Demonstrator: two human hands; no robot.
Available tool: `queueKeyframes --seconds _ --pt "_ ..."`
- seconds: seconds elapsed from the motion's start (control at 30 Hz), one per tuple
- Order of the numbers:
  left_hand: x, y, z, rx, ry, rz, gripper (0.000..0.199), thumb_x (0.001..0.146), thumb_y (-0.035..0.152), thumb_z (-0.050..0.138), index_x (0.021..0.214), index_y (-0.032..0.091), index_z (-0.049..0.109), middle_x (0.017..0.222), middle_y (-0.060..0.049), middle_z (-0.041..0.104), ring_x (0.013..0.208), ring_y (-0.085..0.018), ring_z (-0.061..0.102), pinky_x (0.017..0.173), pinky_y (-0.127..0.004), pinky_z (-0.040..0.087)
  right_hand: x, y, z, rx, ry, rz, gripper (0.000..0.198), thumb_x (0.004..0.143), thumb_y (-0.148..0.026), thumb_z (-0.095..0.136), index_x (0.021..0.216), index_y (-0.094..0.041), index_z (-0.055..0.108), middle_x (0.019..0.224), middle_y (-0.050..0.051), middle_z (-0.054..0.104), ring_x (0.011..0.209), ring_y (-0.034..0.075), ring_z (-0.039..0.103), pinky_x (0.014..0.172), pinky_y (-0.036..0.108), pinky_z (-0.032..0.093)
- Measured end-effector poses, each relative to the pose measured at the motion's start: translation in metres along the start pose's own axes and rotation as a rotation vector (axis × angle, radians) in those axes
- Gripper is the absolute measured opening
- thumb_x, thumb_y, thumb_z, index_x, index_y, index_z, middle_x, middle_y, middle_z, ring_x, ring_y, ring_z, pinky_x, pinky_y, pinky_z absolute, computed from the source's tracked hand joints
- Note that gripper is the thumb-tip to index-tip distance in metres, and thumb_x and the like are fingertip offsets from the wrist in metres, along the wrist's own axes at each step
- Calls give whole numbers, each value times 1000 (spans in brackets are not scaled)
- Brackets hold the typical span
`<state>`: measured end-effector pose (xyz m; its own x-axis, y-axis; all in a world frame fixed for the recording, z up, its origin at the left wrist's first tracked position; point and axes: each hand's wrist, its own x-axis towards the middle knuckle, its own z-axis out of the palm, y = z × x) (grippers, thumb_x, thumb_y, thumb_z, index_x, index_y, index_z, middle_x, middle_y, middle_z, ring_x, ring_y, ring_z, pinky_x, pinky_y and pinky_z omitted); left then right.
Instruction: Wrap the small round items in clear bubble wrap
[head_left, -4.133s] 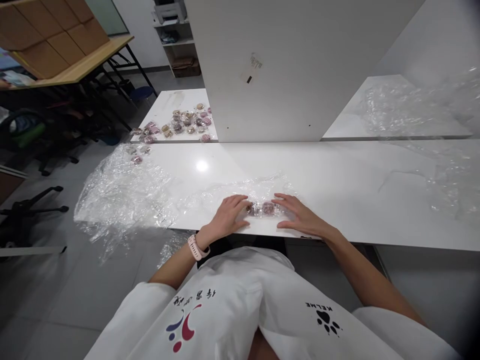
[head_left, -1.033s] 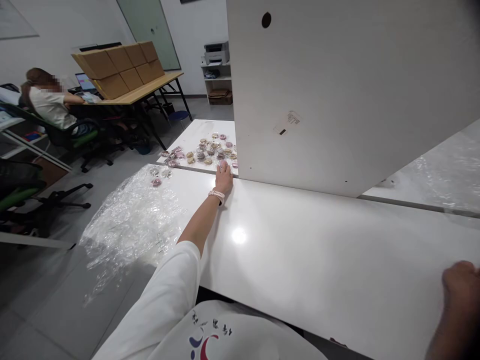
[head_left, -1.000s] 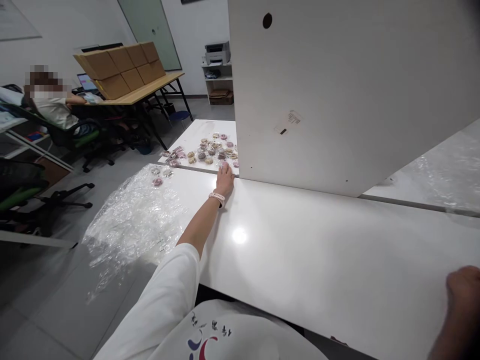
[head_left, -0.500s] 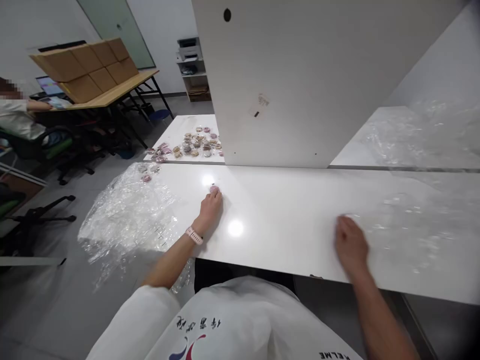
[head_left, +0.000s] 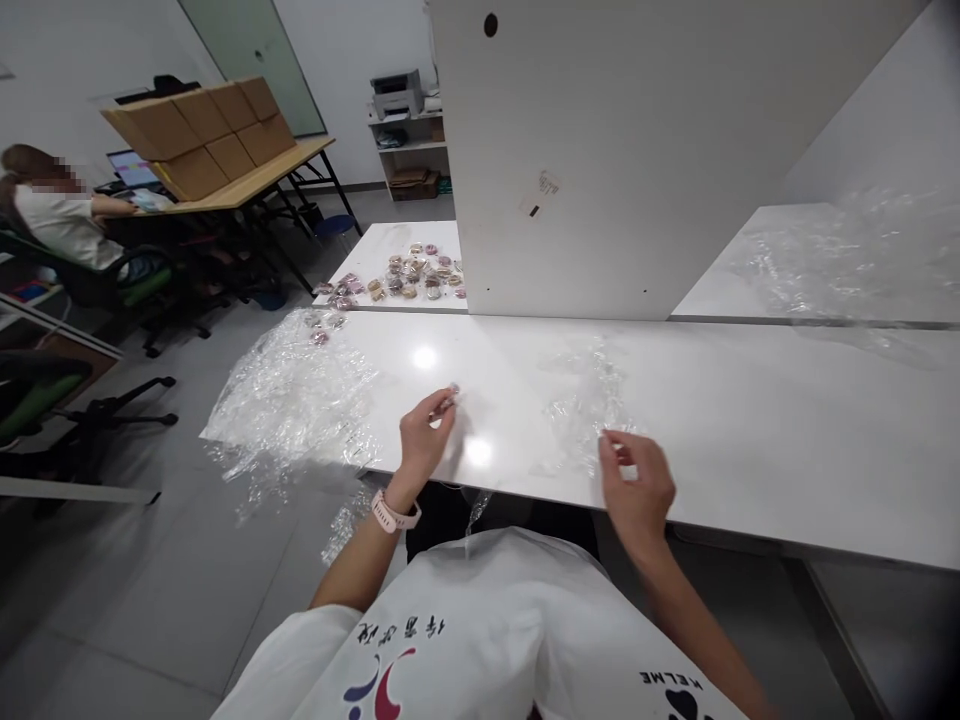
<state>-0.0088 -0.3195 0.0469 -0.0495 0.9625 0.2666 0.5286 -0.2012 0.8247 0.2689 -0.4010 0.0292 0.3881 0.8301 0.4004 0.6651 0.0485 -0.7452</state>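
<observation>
While left hand [head_left: 424, 436] pinches small piece [head_left: 454, 388], right hand [head_left: 639, 486] pinches clear film [head_left: 589, 400]

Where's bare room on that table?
Widest: the white table right of the right hand. A smaller patch: between the left hand and upright panel. Crowded: left end, under crumpled plastic; clear film by the right hand; wrapped pieces, far left.

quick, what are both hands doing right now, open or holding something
Left hand: closed, pinching a small wrapped piece at the fingertips.
Right hand: closed, pinching clear plastic at its edge.
</observation>
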Motion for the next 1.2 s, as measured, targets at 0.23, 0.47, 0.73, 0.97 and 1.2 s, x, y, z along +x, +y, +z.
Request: queueKeyframes --seconds 0.23,0.47,0.73,0.97,1.2 --pt "-49 61 71 -539 -707 -69 27 90 38 65 108 19 73 108 -11 73 96 -21 69 85 -36 57 33 66 1 -332 -196 71 62 82 -62 57 129 -20 62 133 15 58 117 35 53 98 52 42" --pt "-6 37 87 -835 -782 -485 87 77 30 83 150 18 39 88 -6 72 77 -18 70 76 -38 60 54 63 2 -68 -329 286 61 81 -58 59 131 -23 58 98 4 69 61 15 59 72 36 49" --pt "37 30 102 -837 -818 -758 20 76 15 82 87 6 68 78 -8 68 71 -15 70 75 -31 61 75 72 6 56 -310 363 40 75 -57 66 84 -19 72 76 3 67 62 16 57 63 31 45" --pt "24 16 28 -851 -779 -668 27 76 33 83 91 14 72 80 -6 67 76 -18 69 83 -42 62 73 67 -23 349 -217 430 36 72 -54 73 77 -19 69 98 7 70 87 19 63 75 31 50" --pt "21 35 32 -887 -822 -722 38 76 24 82 109 10 71 92 -9 72 77 -16 69 78 -35 63 138 -2 -59 355 204 311 33 85 -50 64 86 -17 64 66 0 53 47 7 40 45 25 34"
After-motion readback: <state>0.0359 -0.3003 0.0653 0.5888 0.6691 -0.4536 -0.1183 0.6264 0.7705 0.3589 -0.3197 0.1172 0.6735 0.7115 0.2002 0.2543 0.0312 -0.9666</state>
